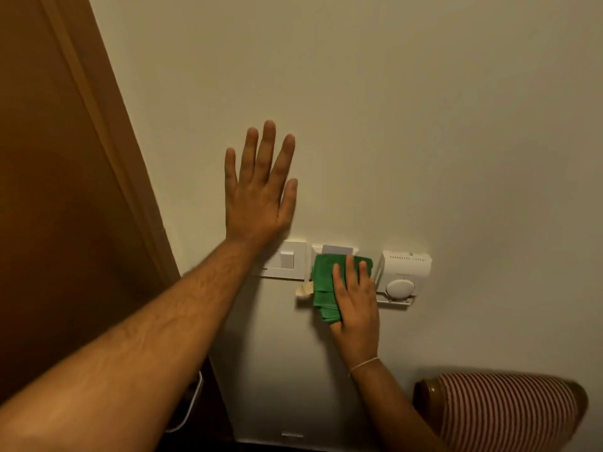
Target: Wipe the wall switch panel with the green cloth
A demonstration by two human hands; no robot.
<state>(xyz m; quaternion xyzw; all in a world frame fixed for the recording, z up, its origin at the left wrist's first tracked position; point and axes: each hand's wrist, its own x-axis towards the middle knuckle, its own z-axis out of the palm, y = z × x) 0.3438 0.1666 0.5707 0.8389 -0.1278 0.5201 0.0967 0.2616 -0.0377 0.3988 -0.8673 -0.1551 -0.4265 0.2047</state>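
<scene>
My right hand presses a folded green cloth flat against the middle wall panel, a white card-holder plate of which only the top edge with a card shows. The cloth hangs below the plate's lower edge. To its left is a white rocker switch panel, partly hidden by my left wrist. My left hand lies flat on the bare wall above that switch, fingers spread, holding nothing.
A white thermostat box with a round dial is mounted just right of the cloth. A brown wooden door and its frame fill the left side. A striped chair back stands at the lower right. A scrap of tape sticks out below the panels.
</scene>
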